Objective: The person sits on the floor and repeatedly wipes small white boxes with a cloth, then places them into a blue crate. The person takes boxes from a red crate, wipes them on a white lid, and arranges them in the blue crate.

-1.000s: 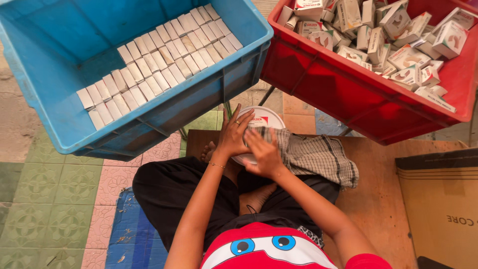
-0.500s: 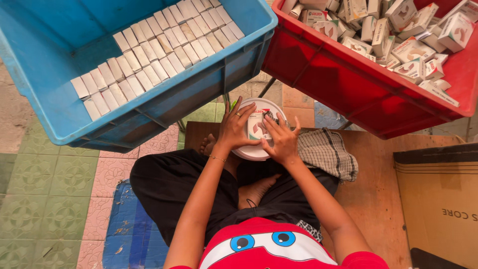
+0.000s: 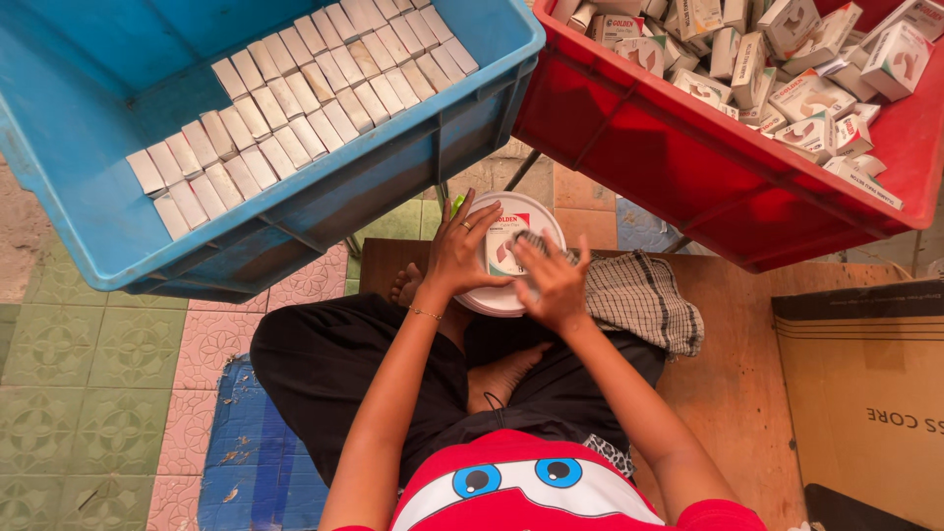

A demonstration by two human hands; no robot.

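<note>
- Centre frame: left hand [image 3: 460, 254] grasps a round white plastic tub [image 3: 512, 254]; right hand [image 3: 553, 285] lies flat on it, fingers spread.
- Below: brown wooden board [image 3: 747, 383] (checked cloth [image 3: 644, 300] on it), patterned tile floor [image 3: 88, 393].

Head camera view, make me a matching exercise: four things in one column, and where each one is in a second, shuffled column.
Things:
1. blue crate
2. red crate
3. checked cloth
4. round white tub

Places:
A. under both hands, in front of the lap
B. upper left, holding neat rows of white boxes
C. on the wooden board, right of the hands
D. upper right, holding jumbled small cartons

Pairs: 1-B, 2-D, 3-C, 4-A
</note>
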